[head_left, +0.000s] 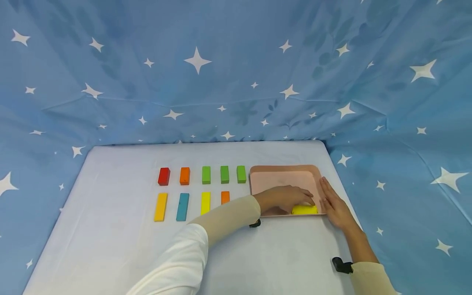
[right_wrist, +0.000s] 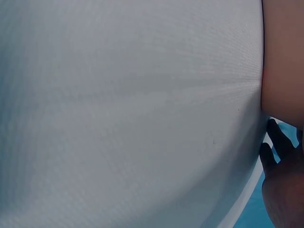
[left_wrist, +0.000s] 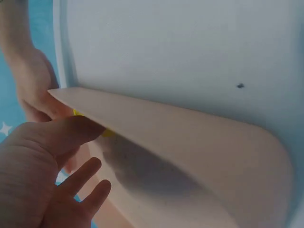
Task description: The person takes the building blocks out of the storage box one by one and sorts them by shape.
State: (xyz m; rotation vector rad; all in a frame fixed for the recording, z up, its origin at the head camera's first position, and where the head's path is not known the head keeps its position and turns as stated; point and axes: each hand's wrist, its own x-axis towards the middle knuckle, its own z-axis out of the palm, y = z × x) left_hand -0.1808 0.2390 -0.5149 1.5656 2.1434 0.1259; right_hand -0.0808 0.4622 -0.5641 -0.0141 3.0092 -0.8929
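Note:
A pink tray (head_left: pixel 282 168) lies at the right of the white table. My left hand (head_left: pixel 287 197) reaches into its near right corner and pinches a yellow block (head_left: pixel 304 209) lying along the near wall. In the left wrist view, the thumb of the left hand (left_wrist: pixel 42 161) meets the block beside the tray wall (left_wrist: pixel 190 130), which hides most of the block. My right hand (head_left: pixel 336 207) rests with straight fingers along the outside of the tray's right edge. The right wrist view shows the right hand (right_wrist: pixel 287 185) touching the tray corner (right_wrist: pixel 285 71).
Left of the tray, a back row has a red block (head_left: pixel 164 176), an orange block (head_left: pixel 184 176) and several green blocks (head_left: pixel 224 174). In front lie amber (head_left: pixel 160 207), blue (head_left: pixel 182 207), yellow (head_left: pixel 205 203) and orange (head_left: pixel 225 197) blocks, the last partly behind my left sleeve.

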